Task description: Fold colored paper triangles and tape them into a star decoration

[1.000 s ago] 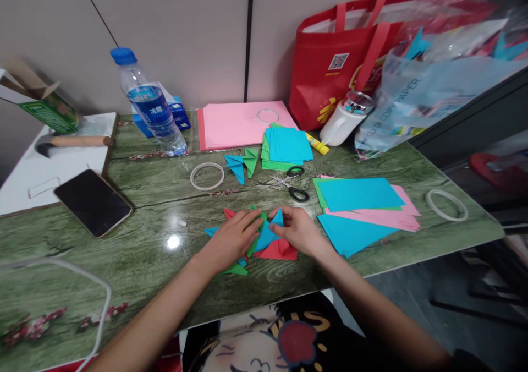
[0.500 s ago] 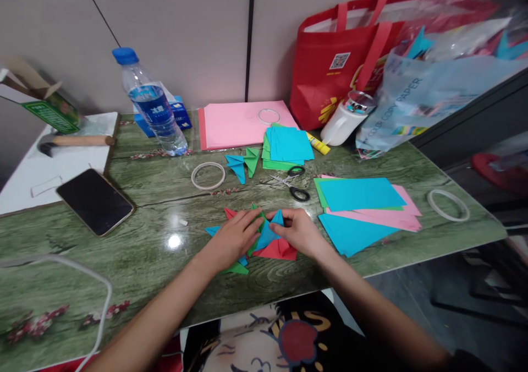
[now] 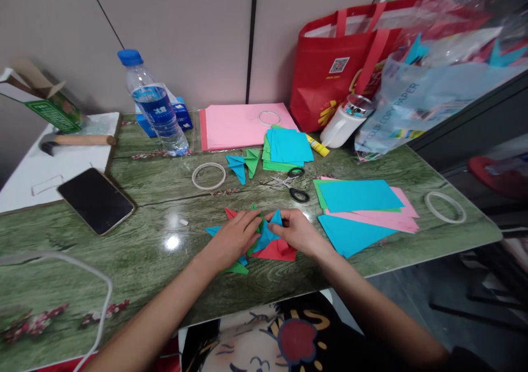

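Observation:
Folded paper pieces in red, blue and green lie together on the table between my hands. My left hand [image 3: 235, 231] rests over the left of this cluster, its fingers pressed on a green folded piece [image 3: 253, 245]. Between the thumb and fingers of my right hand [image 3: 299, 230] is a blue folded paper piece [image 3: 269, 234], its point upward. Under it sits a red folded piece [image 3: 275, 250]. More tips stick out around my left hand: a blue one [image 3: 213, 230] and a green one [image 3: 237, 268]. My fingers partly hide where the pieces meet.
Black-handled scissors [image 3: 291, 185], a tape roll [image 3: 208, 176] and two folded pieces lie beyond my hands. Coloured paper sheets [image 3: 358, 195] are to the right, beside another tape roll [image 3: 445, 207]. A phone [image 3: 96, 201], a water bottle [image 3: 159, 113] and a hammer [image 3: 78, 140] are left.
The blue piece in my right hand has shifted very slightly left. Both hands otherwise keep their places on the folded paper; the view has moved a little.

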The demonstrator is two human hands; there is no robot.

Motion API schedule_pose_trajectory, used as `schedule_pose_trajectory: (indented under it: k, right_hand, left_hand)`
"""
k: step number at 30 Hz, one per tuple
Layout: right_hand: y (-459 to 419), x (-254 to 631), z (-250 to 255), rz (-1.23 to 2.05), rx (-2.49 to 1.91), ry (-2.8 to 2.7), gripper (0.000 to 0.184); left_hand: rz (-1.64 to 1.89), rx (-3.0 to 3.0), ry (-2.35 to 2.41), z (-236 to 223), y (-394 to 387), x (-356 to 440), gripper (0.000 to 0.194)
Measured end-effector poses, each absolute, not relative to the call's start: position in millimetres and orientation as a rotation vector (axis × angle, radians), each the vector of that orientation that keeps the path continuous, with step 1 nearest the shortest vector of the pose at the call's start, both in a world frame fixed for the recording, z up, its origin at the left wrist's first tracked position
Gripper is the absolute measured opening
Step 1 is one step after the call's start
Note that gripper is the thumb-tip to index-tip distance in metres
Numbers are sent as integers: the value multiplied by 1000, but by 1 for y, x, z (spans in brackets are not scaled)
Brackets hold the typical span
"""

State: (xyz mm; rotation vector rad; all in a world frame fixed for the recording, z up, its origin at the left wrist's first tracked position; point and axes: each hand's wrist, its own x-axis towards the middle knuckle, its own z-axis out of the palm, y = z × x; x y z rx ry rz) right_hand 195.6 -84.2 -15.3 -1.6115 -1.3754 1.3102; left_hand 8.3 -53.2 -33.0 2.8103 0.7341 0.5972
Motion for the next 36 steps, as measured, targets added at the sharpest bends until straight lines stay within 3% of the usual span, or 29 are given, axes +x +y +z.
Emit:
schedule_pose_trajectory:
  k: [20, 36]
  right_hand:
    - [-89, 191, -15, 1208, -1705, -1459, 20]
    - [-84, 193, -11, 1112, -1776, -1656, 11]
  left_hand:
    - [565, 2835, 723, -37, -53, 7, 30]
    - [618, 2903, 650, -33, -52, 8, 31]
